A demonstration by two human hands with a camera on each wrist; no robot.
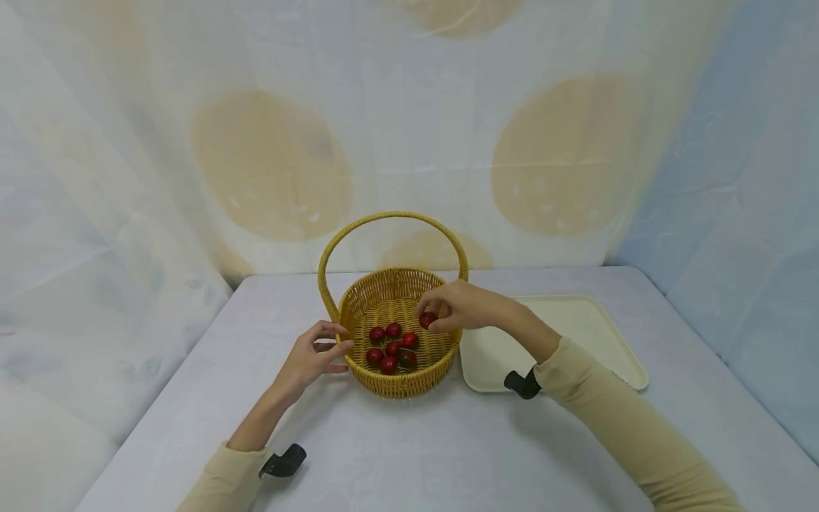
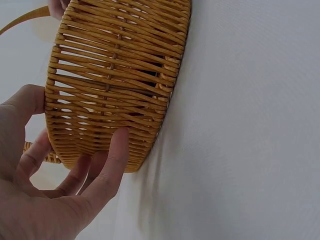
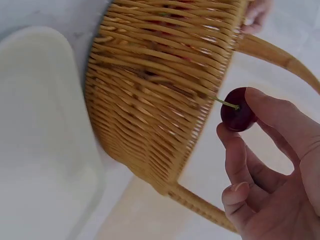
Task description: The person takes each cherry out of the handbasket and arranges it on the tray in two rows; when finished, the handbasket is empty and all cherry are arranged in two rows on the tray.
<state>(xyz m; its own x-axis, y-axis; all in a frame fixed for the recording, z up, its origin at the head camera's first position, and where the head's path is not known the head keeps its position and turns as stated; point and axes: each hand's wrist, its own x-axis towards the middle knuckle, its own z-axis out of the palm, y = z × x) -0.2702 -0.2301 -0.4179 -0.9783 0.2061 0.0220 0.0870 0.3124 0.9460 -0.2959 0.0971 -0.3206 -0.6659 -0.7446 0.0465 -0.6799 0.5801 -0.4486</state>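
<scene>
My right hand (image 1: 466, 306) pinches a dark red cherry (image 3: 237, 111) between thumb and fingertips, over the right side of a yellow-brown wicker basket (image 1: 398, 384). A thin green stem points from the cherry toward the rim in the right wrist view. Several more red cherries (image 1: 393, 348) lie together on the basket floor. At the basket's left side is my left hand (image 1: 310, 359), its spread, loosely bent fingers (image 2: 117, 155) resting against the rim and the woven outer wall. The tall arched handle (image 1: 393, 215) stands upright over the basket.
A cream rectangular tray (image 1: 623, 355) lies flat to the right of the basket, partly under my right forearm in the head view. Both stand on a white-covered table (image 1: 409, 455). Pale curtains with large tan circles hang behind, and sheets close off both sides.
</scene>
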